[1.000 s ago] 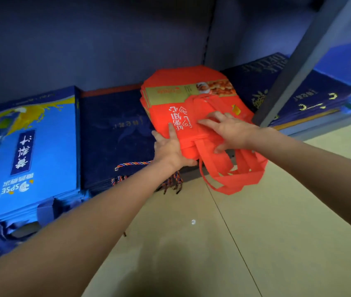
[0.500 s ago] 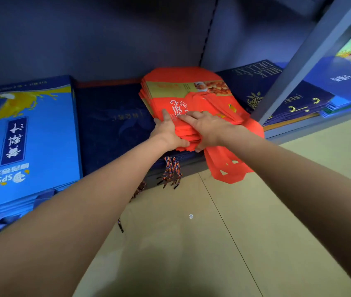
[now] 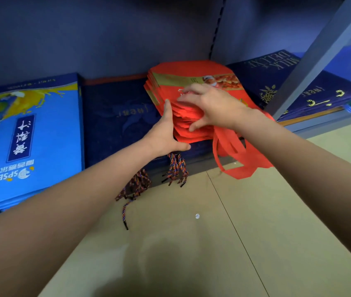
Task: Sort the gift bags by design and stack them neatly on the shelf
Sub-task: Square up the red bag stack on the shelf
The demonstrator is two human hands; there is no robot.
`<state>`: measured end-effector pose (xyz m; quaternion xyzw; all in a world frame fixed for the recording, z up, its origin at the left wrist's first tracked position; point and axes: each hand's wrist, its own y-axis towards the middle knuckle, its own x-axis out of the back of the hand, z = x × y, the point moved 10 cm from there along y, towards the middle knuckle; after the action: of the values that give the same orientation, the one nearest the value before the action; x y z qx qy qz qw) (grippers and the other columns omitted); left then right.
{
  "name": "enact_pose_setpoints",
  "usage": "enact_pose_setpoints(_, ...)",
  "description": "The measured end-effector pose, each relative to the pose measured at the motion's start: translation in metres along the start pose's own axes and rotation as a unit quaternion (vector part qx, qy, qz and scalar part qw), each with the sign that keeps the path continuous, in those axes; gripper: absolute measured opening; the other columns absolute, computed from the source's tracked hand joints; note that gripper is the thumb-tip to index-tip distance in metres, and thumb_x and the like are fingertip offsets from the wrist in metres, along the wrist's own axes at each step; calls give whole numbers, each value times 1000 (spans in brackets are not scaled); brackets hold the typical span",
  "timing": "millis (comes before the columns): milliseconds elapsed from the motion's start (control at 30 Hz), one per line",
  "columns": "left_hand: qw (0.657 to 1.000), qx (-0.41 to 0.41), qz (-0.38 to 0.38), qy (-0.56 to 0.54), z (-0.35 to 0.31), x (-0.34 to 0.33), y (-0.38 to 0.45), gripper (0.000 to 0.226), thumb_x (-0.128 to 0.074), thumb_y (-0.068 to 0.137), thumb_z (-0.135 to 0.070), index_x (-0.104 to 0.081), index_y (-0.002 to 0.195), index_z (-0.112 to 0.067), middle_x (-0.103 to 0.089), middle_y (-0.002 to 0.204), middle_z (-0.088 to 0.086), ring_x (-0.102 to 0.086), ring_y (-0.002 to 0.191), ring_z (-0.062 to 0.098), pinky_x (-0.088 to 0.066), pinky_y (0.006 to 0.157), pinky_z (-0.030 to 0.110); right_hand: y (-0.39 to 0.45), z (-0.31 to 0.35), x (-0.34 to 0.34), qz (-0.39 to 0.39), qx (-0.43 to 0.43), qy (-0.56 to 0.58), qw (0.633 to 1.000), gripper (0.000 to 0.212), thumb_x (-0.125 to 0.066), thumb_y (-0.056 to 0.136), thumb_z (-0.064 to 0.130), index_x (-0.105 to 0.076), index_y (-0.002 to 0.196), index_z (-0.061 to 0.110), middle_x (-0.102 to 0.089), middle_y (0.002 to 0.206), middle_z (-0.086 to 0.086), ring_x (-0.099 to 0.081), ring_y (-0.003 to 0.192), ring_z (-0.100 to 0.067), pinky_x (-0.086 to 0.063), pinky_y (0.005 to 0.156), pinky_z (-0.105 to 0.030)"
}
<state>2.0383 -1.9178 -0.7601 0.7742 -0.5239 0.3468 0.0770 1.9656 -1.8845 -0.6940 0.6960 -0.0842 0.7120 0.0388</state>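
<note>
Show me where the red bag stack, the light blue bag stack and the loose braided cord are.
red bag stack [image 3: 194, 77], head view, top bag's gold band.
light blue bag stack [image 3: 48, 129], head view, top face.
braided cord [image 3: 125, 213], head view, dangling strand.

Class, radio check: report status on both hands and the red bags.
Left hand flat against red stack side, squaring it. Right hand spread on top. Red handles hang over shelf edge. Nothing blocking.

"SPSE" on light-blue bag [image 3: 41, 133]
</note>
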Motion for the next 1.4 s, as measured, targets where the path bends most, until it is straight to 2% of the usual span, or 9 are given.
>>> enact_pose_setpoints(200, 996, 44, 11, 76, 5, -10, -9, 124, -77, 76, -25, 25, 144, -11, 21, 154, 17, -14, 143, 28, -20, 109, 28, -9, -9, -46, 157, -58, -30, 985, 114, -79, 64, 49, -7, 150, 33, -12, 156, -2, -19, 139, -29, -26, 108, -52)
enact_pose_setpoints(467, 994, 58, -71, 56, 5, -14, 0, 123, -80, 72, -24, 15, 147, -5, -3, 158, 15, -31, 137, 31, -29, 107, 34, -14, -16, -40, 107, -47, -12, 993, 97, -79, 68, 39, -24, 147, 30, -30, 148, -2, -34, 134, -25, -39, 100, -40)
enact_pose_setpoints(633, 994, 53, 15, -97, 10, -20, 11, 142, -87, 56, -41, 17, 148, -10, -14, 156, 14, -29, 139, 23, -27, 114, 34, 2, -33, -28, 110, -78, 3, 991, 96, -79, 66, 47, -29, 146, 29, -28, 150, -5, -29, 135, -29, -32, 108, -43)
enact_pose_setpoints(700, 971, 45, 32, -232, 10, -15, 9, 135, -88, 50, -44, -1, 150, -13, -36, 148, 8, -41, 132, 16, -33, 112, 36, -3, -35, -43, 160, -107, -19, 981, 115, -80, 61, 51, -11, 150, 31, -12, 156, -5, -16, 140, -31, -24, 111, -52)
enact_pose_setpoints(833, 865, 92, -9, -493, -1, 0, 4, 47, -60, 90, -28, -46, 133, -16, -66, 108, 0, -66, 88, 11, -56, 73, 34, -10, -29, -61, 154, -108, -4, 982, 125, -81, 59, 52, 1, 150, 28, -1, 157, -5, -4, 143, -30, -19, 111, -58)
enact_pose_setpoints(967, 785, 186, -33, -590, -8, -8, 7, 39, -39, 99, -40, -55, 123, -14, -66, 107, 11, -66, 90, 26, -52, 61, 39, -11, -29, -53, 122, -102, -3, 987, 125, -81, 57, 54, -1, 150, 31, 5, 157, -5, 3, 143, -28, -15, 112, -57)
enact_pose_setpoints(1033, 793, 206, -66, -570, -4, -8, 11, 36, -41, 100, -35, -49, 127, -14, -64, 109, 10, -65, 94, 27, -52, 60, 39, -15, -33, -48, 96, -115, 11, 989, 122, -80, 57, 55, -3, 150, 32, 8, 157, -5, 8, 144, -27, -12, 112, -56)
enact_pose_setpoints(1200, 896, 185, -109, -388, 1, -5, 23, 65, -43, 97, -12, -4, 150, -18, -56, 114, 4, -59, 99, 23, -52, 90, 43, -29, -32, -25, -7, -103, 0, 995, 114, -79, 57, 55, -18, 149, 28, 1, 157, -10, 5, 144, -30, -12, 110, -58)
enact_pose_setpoints(1400, 926, 92, -181, -317, -19, 38, 17, 57, -46, 90, -3, -27, 144, -13, -57, 121, 10, -58, 108, 27, -51, 92, 43, -40, -17, 10, -184, -56, -20, 981, 91, -69, 59, 64, -47, 134, 18, -28, 149, -18, -20, 136, -41, -26, 99, -67)
